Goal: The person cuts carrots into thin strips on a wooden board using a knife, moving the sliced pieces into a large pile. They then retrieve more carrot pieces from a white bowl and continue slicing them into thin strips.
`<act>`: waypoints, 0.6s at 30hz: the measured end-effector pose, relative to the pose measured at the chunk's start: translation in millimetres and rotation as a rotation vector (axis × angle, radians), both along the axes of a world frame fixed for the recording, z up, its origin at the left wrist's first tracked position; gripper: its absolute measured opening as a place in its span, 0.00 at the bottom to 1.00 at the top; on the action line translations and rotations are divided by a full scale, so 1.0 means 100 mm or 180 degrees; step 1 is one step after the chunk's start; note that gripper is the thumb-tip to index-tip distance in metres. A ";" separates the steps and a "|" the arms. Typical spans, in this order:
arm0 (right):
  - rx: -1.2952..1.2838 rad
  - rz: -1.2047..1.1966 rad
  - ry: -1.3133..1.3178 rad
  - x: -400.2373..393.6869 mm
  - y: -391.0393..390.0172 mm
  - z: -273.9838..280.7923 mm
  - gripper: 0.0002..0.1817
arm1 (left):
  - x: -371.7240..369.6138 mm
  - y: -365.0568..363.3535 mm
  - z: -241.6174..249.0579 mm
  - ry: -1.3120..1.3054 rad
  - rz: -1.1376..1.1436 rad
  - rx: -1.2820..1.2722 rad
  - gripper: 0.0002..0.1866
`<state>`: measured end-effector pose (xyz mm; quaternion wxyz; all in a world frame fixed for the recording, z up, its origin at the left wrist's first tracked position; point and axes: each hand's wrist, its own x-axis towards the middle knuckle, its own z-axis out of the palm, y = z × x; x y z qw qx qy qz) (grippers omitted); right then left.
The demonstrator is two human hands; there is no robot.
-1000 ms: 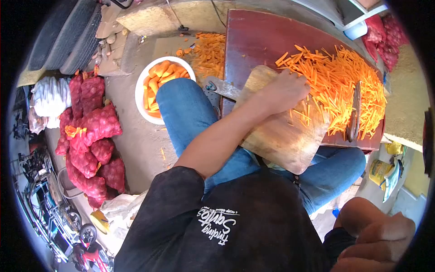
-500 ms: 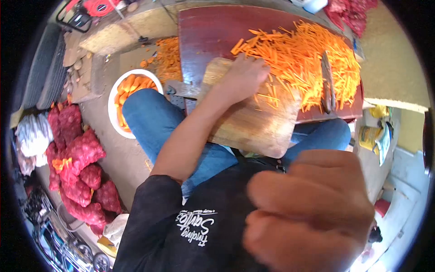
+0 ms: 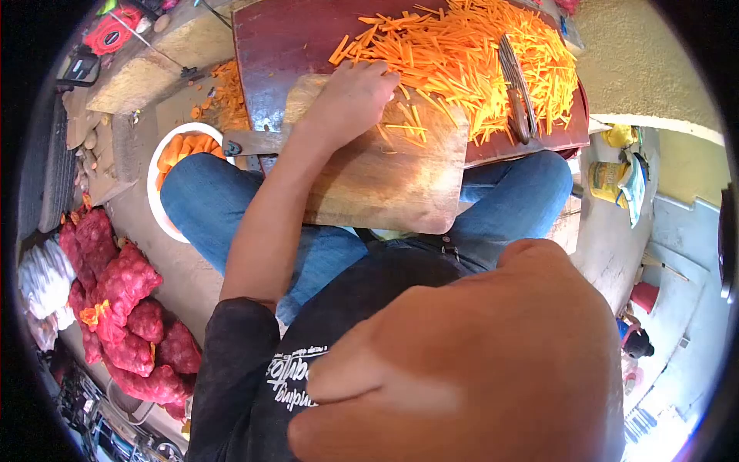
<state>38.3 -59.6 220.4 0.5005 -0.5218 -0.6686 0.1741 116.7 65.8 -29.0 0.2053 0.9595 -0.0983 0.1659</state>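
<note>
My left hand (image 3: 350, 100) lies over the far left edge of a wooden cutting board (image 3: 385, 189), its fingers bent over that edge and close to the shredded carrot. The board rests across my lap, with a few loose strips on it. Very near the camera, my right hand (image 3: 477, 362) is curled closed and slightly blurred; whatever its fingers hold, if anything, is hidden. A big heap of carrot strips (image 3: 454, 58) covers much of a dark red tabletop (image 3: 281, 38). A knife (image 3: 517, 96) with a brown handle lies on the heap's right part.
Left of my knee, a white basin (image 3: 158, 204) holds larger carrot pieces (image 3: 181, 146). Orange scraps (image 3: 225, 96) lie on the floor beside the table. Red mesh sacks (image 3: 131, 285) are piled at the left. Yellow packaging (image 3: 608, 181) stands at the right.
The view has shifted, so table, board and basin appear farther left and higher. My right hand looks larger and extends farther left. My left hand stays at the board's far edge.
</note>
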 end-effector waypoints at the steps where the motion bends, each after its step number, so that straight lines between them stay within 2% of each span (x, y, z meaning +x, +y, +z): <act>1: 0.0043 0.0058 -0.0005 0.00 0.03 -0.03 0.13 | 0.00 0.00 0.01 0.0065 -0.0019 -0.0002 0.11; 5: 0.0109 0.0183 -0.0024 -0.01 0.11 -0.11 0.13 | 0.01 -0.02 0.07 0.0355 -0.0025 -0.0111 0.12; 7: 0.0096 0.0207 -0.0037 0.01 0.07 -0.13 0.12 | 0.04 -0.03 0.06 0.0127 -0.0073 -0.0103 0.14; 18: -0.0254 0.0007 -0.0116 0.14 -0.30 0.03 0.13 | 0.00 -0.03 0.03 0.0217 0.0042 0.0026 0.14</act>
